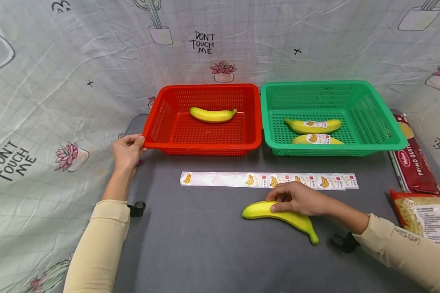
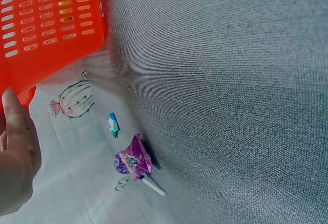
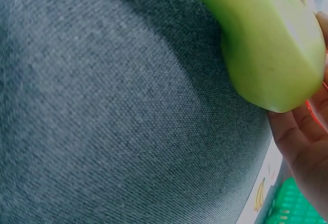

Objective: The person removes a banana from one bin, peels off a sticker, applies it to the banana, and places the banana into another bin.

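My left hand (image 1: 126,154) pinches the front left corner of a red plastic basket (image 1: 205,146); the left wrist view shows its thumb and fingers at the rim. Inside that basket lies a yellow banana (image 1: 213,116) with no sticker visible. Over the grey table, my right hand (image 1: 302,199) holds another banana (image 1: 258,209) between thumb and fingers. No label shows on its visible side, and its stem points toward the lower right. Behind the right hand runs a white strip of banana stickers (image 1: 220,179), with a bare stretch left of its middle.
A green basket (image 1: 337,149) on the right holds a stickered banana (image 1: 333,125) and another (image 1: 337,141) partly behind its front rim. Food packets, a red one (image 1: 416,165) and a clear one (image 1: 407,209), lie far right. A purple-wrapped lollipop (image 2: 136,158) lies by the left curtain.
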Demonstrator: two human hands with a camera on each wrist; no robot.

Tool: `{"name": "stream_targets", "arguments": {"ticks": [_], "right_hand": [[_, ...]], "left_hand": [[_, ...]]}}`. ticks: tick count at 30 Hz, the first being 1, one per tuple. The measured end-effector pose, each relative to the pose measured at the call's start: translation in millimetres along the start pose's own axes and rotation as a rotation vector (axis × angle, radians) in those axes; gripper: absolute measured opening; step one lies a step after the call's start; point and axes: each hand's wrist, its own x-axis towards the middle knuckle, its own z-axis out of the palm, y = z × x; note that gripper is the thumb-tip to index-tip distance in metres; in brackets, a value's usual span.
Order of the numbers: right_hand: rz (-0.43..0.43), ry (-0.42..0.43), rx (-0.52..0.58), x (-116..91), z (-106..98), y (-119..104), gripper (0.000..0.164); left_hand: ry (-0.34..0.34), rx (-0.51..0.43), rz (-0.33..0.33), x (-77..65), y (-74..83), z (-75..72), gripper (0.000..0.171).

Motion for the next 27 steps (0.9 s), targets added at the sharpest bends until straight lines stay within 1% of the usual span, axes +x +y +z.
{"name": "stream_targets", "arguments": {"ticks": [2,4,6,8,9,10,11,12,13,14,16,17,18,20,21,23,25,27], "right_hand": [[-0.007,0.003,0.000,-0.4,0.1,0.2,0.020],[-0.010,0.004,0.002,-0.8,0.6,0.8,0.020],[-0.015,0.004,0.005,-1.0,1.4,0.8,0.020],[-0.021,0.007,0.000,-1.2,1.7,0.9,0.021],[-0.016,0.010,-0.003,-1.4,1.7,0.8,0.021],[-0.015,0.013,-0.008,-1.5,1.5,0.4,0.021],[-0.014,0.015,-0.010,-1.7,1.0,0.0,0.021],[-0.015,0.016,-0.013,-2.0,0.4,-0.4,0.022],[-0.015,0.021,-0.017,-3.1,0.2,-0.5,0.022],[-0.012,0.024,-0.018,-4.2,-0.1,-0.7,0.022],[-0.011,0.028,-0.016,-5.6,-0.4,-1.2,0.023],[-0.011,0.030,-0.015,-6.0,-0.4,-1.4,0.023],[-0.010,0.031,-0.014,-6.1,-0.3,-1.3,0.023],[-0.006,0.032,-0.010,-5.4,0.4,-1.3,0.023],[-0.004,0.032,-0.008,-4.9,0.9,-1.4,0.023],[0.003,0.031,-0.006,-4.2,1.2,-1.3,0.023],[0.008,0.029,-0.004,-4.3,0.9,-0.9,0.023],[0.008,0.029,-0.003,-4.8,0.8,-0.7,0.022]], "left_hand": [[0.002,0.020,0.030,-2.8,0.1,0.5,0.039],[0.026,0.065,0.095,-7.9,-0.4,1.0,0.038],[0.080,0.109,0.213,-15.7,-2.0,2.6,0.035],[0.143,0.158,0.359,-27.5,-2.8,7.0,0.031],[0.161,0.174,0.435,-35.0,-2.8,11.0,0.028],[0.159,0.196,0.513,-43.3,-2.7,16.3,0.026],[0.135,0.227,0.589,-52.5,-2.4,22.7,0.023],[0.084,0.265,0.649,-62.2,-1.5,30.1,0.021],[0.006,0.312,0.696,-72.4,-0.4,39.0,0.019],[-0.087,0.361,0.729,-82.0,0.3,48.6,0.017],[-0.277,0.492,0.750,-99.4,1.1,68.9,0.016],[-0.365,0.560,0.742,-106.1,0.9,79.4,0.016],[-0.442,0.627,0.723,-111.6,1.2,90.1,0.016],[-0.557,0.752,0.677,-118.8,0.6,110.8,0.018],[-0.600,0.804,0.652,-120.4,-0.1,120.7,0.019],[-0.662,0.887,0.618,-120.2,-2.7,139.7,0.021],[-0.700,0.948,0.598,-117.8,-5.6,156.0,0.023],[-0.720,0.974,0.584,-114.1,-9.4,167.6,0.022]]}}
